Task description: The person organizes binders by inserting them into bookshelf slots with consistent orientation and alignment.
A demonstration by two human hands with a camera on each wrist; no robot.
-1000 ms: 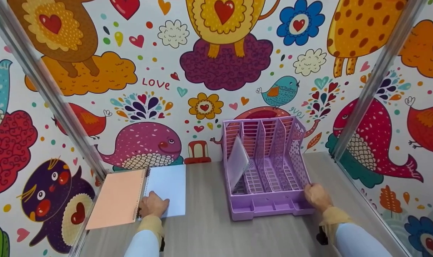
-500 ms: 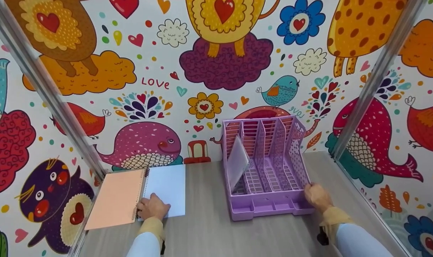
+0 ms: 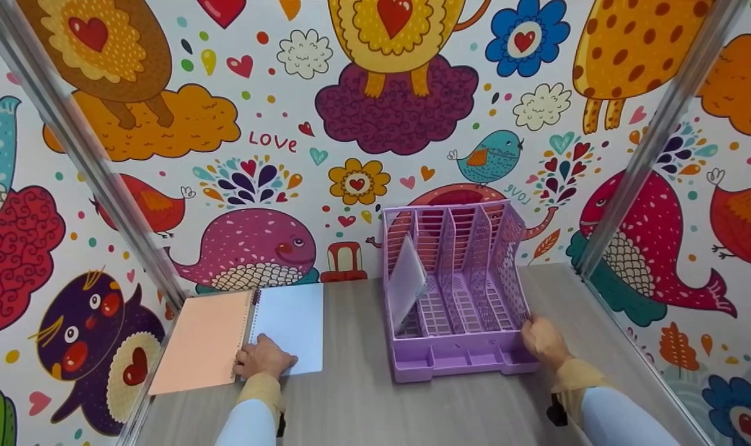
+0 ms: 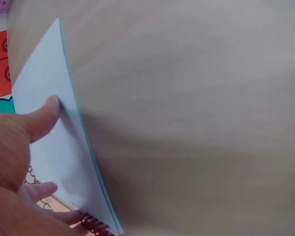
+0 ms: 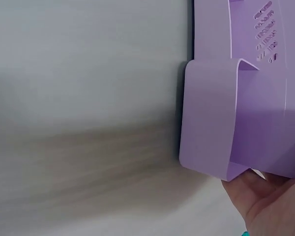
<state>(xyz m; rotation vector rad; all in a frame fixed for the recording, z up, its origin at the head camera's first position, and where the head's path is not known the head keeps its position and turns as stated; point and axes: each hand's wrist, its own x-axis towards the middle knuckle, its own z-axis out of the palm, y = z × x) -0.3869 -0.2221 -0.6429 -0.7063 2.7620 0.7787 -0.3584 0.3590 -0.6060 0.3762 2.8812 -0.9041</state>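
Two pale blue sleeves come in from the near side, with tan cuffs around the wrists. The left hand is loose and spread out, resting on a blue sheet. Its thumb sticks out wide and lies on top of the blue, and its other fingertips are down by some dark rings. The right hand has its fingers bent around the near corner of a purple rack and grips it there.

The rack stands on the grey table, between the hands but closer to the right one. A row of little boxes runs along its front, beside the right hand. The tall slot nearest the left hand has a thin whitish thing leaning in it. A peach sheet lies flat on the other side of the left hand, away from the rack.

Far past both hands is a wall of bright pictures. A pink whale is ahead of the left hand.
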